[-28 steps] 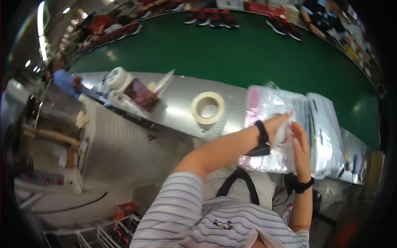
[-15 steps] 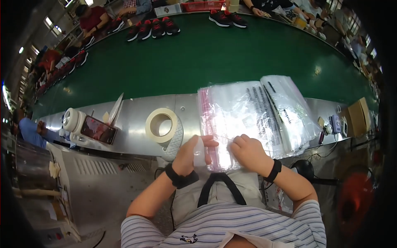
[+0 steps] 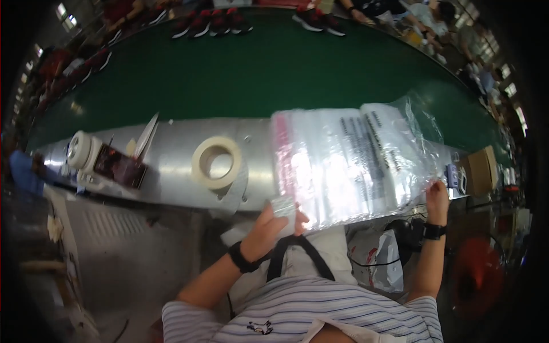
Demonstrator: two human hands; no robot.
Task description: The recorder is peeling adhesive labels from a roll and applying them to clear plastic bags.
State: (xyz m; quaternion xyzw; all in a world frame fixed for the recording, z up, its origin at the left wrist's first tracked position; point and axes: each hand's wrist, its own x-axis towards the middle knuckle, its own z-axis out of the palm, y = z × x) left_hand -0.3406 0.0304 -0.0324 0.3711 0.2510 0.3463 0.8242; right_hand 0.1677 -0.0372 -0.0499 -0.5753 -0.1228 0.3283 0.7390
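Note:
A stack of clear plastic bags [image 3: 329, 171] with a pink band along its left side lies on the metal worktop in front of me. At its right edge my right hand [image 3: 438, 200] pinches the near corner of a clear plastic bag [image 3: 424, 128], whose loose film stands up off the pile. My left hand [image 3: 266, 231] is by the near left corner of the stack, its thumb closed over a small whitish strip [image 3: 283, 208]. Left of the stack sits a roll of cream tape [image 3: 201, 166] with a pale patterned tail hanging toward the worktop's near edge.
A phone [image 3: 119, 166] leans by a white round-topped device [image 3: 80, 150] on the left. Beyond the metal worktop [image 3: 171, 140] runs a green conveyor belt [image 3: 217, 74] with black and red shoes [image 3: 211, 24] at its far side. A cardboard box [image 3: 479, 170] stands right. Other people work across the belt.
My right hand has moved from the stack's left part to its right edge and lifted a bag's film there. My left hand has shifted slightly down, toward me. The view has tilted a little.

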